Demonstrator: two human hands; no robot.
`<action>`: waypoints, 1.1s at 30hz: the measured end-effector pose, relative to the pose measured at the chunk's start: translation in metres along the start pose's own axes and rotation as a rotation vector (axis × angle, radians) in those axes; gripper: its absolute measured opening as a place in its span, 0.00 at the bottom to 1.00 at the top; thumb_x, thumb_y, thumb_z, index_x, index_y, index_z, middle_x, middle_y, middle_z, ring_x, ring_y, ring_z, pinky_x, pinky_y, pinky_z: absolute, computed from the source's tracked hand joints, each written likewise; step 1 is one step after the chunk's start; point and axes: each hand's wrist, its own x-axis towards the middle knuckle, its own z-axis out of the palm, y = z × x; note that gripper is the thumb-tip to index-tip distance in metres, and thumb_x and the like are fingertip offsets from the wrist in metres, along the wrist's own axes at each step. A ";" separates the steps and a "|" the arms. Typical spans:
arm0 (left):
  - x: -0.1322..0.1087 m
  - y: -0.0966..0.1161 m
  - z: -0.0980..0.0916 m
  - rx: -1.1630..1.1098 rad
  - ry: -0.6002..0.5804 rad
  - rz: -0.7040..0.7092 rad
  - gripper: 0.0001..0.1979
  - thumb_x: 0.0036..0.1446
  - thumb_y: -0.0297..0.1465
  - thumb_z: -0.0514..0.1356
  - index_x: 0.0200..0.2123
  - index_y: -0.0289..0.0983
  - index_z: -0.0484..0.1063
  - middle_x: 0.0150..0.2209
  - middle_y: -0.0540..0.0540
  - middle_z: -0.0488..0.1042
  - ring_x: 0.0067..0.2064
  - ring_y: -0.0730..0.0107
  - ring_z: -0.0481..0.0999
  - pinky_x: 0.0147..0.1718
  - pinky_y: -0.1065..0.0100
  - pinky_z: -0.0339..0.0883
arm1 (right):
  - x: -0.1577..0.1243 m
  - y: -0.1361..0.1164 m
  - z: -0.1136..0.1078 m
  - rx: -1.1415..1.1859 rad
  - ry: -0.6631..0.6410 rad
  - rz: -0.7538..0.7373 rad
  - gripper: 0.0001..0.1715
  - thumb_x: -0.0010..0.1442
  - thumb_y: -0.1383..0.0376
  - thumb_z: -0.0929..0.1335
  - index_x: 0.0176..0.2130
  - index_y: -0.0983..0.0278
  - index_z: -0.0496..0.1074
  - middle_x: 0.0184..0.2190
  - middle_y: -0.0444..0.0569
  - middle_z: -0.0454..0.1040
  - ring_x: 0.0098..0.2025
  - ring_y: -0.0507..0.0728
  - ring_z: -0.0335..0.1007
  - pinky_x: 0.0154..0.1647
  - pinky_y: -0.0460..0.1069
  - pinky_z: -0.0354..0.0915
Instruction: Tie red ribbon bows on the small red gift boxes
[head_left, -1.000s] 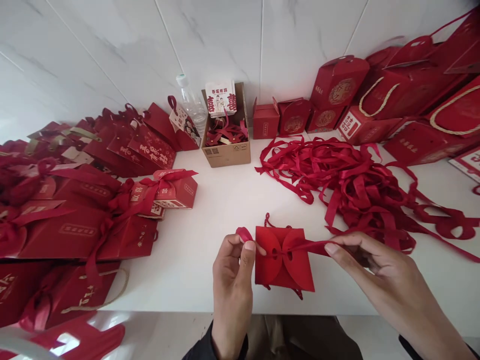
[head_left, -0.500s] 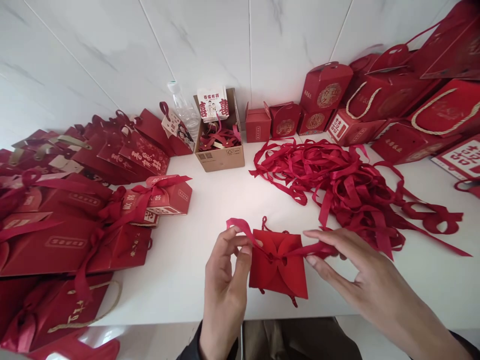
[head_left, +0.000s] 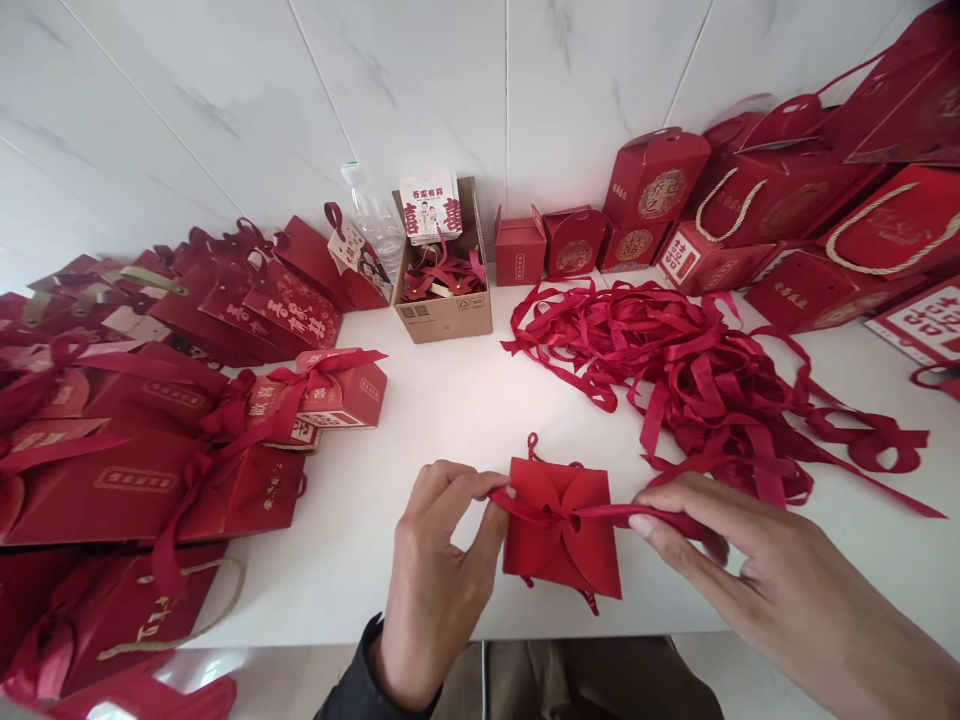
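A small red gift box [head_left: 561,575] with petal-shaped flaps folded over its top rests near the table's front edge. A red ribbon [head_left: 600,511] runs through the holes at the middle of the flaps. My left hand [head_left: 446,560] pinches one end of it at the box's left edge. On the other side, my right hand [head_left: 735,550] closes thumb and fingers on the opposite end. Between the two hands the ribbon is stretched nearly straight across the box. Dark red cords stick out from the box's far and near sides.
A tangled pile of red ribbons [head_left: 675,370] lies right of centre. At the back stands a cardboard carton [head_left: 444,318] beside a clear bottle [head_left: 375,225]. Red gift boxes [head_left: 142,480] crowd the left, and more red boxes [head_left: 652,185] line the wall at right.
My left hand has moved slightly left and down, its fingers now closed on the ribbon. My right hand has shifted right and closed. The loose ribbon loop at left has been drawn flat.
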 end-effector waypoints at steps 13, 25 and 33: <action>0.004 0.007 -0.013 -0.227 -0.132 -0.225 0.17 0.68 0.33 0.60 0.58 0.46 0.68 0.42 0.49 0.77 0.37 0.70 0.74 0.40 0.66 0.73 | -0.004 -0.012 -0.008 0.069 -0.011 -0.027 0.16 0.71 0.48 0.66 0.46 0.52 0.79 0.44 0.48 0.82 0.42 0.58 0.81 0.25 0.44 0.72; 0.004 0.002 -0.005 0.069 -0.006 -0.011 0.12 0.63 0.20 0.57 0.42 0.43 0.75 0.34 0.51 0.75 0.36 0.69 0.73 0.35 0.68 0.67 | 0.001 -0.011 -0.007 0.079 -0.052 0.039 0.16 0.71 0.48 0.66 0.43 0.53 0.77 0.40 0.45 0.80 0.36 0.56 0.77 0.27 0.46 0.70; 0.005 0.006 -0.009 0.094 -0.074 0.093 0.11 0.60 0.19 0.57 0.39 0.42 0.67 0.37 0.50 0.73 0.37 0.69 0.72 0.36 0.69 0.68 | 0.007 -0.032 -0.009 0.276 -0.138 0.160 0.24 0.66 0.42 0.67 0.32 0.56 0.75 0.23 0.40 0.66 0.22 0.52 0.56 0.17 0.46 0.54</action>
